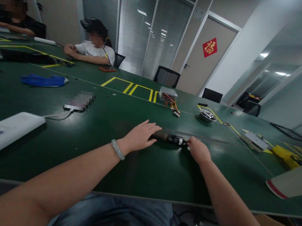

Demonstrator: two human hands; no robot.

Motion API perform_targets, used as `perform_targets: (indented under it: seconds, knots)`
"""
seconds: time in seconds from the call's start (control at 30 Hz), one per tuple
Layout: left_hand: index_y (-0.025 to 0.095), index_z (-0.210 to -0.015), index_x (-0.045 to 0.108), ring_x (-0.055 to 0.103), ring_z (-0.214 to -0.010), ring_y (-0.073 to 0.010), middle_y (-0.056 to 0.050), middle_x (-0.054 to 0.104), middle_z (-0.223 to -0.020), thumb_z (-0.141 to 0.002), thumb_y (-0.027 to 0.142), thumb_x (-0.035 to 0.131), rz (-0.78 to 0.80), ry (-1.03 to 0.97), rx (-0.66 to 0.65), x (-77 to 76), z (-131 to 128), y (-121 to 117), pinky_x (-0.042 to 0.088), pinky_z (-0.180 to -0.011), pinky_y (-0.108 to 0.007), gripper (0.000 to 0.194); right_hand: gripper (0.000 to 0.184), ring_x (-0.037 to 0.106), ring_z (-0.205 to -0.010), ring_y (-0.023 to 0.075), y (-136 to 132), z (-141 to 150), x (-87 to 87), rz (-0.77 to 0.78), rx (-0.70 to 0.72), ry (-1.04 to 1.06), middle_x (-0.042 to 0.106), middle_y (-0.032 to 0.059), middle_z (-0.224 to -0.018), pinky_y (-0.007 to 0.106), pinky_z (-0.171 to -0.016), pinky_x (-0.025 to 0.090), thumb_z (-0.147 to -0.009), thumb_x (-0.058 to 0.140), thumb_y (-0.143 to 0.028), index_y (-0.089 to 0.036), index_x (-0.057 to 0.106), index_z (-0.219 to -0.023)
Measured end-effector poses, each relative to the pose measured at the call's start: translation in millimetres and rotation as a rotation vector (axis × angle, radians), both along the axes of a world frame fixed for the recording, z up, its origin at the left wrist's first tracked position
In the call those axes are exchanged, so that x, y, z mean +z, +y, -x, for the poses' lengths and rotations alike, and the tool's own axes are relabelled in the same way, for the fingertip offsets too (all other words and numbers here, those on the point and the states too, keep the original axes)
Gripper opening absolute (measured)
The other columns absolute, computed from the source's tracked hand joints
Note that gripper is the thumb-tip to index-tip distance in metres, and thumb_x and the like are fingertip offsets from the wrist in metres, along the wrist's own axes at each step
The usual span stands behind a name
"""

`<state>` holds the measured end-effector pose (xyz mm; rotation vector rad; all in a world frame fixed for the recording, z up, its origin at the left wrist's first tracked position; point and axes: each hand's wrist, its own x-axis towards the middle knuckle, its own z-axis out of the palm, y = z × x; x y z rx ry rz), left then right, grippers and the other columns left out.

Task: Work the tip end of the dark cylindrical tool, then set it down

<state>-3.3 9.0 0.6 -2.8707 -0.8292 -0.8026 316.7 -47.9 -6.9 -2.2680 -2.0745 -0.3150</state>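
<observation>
A dark, slim cylindrical tool (174, 139) lies lengthwise between my hands, low over the green tabletop. Its left part looks brownish black; a glossy black section with a small white label is to the right. My left hand (143, 135) is at its left end, fingers stretched out and thumb apart, with that end partly hidden behind them. A pale bangle sits on the left wrist. At the tool's right tip, my right hand (197, 149) has its fingers closed in a pinch. Whether a smaller piece is between those fingers cannot be made out.
Left on the table (156, 184) are a white power bank (4, 134) cabled to a phone (80, 100) and blue gloves (44, 80). Beyond stand a power supply with wires (168, 93) and a metal bowl (207, 116). A paper cup (298, 180) lies right. Two people sit opposite.
</observation>
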Motion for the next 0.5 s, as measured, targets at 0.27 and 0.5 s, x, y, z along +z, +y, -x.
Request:
perform_targets:
  seconds: [0.27, 0.5]
  knots:
    - [0.021, -0.147, 0.034, 0.024, -0.144, -0.0249, -0.007, 0.032, -0.154, -0.094, 0.055, 0.038, 0.194, 0.153, 0.015, -29.3, -8.5, 10.3, 0.019, -0.118, -0.043, 0.063, 0.024, 0.065, -0.090, 0.0333, -122.4, -162.4, -1.9, -0.013, -0.630, 0.010, 0.065, 0.0212, -0.097, 0.040, -0.070, 0.045, -0.093, 0.040, -0.028, -0.015, 0.059, -0.100]
    - [0.015, -0.151, 0.024, 0.012, -0.146, -0.0293, -0.010, 0.017, -0.158, -0.094, 0.064, 0.021, 0.397, 0.211, 0.096, -30.9, -7.9, 6.3, 0.016, -0.118, -0.046, 0.075, 0.035, 0.065, -0.094, 0.0383, -154.9, -190.9, -12.6, -0.075, -0.906, 0.044, 0.063, 0.0270, -0.097, 0.046, -0.065, 0.046, -0.093, 0.033, -0.029, -0.016, 0.062, -0.108]
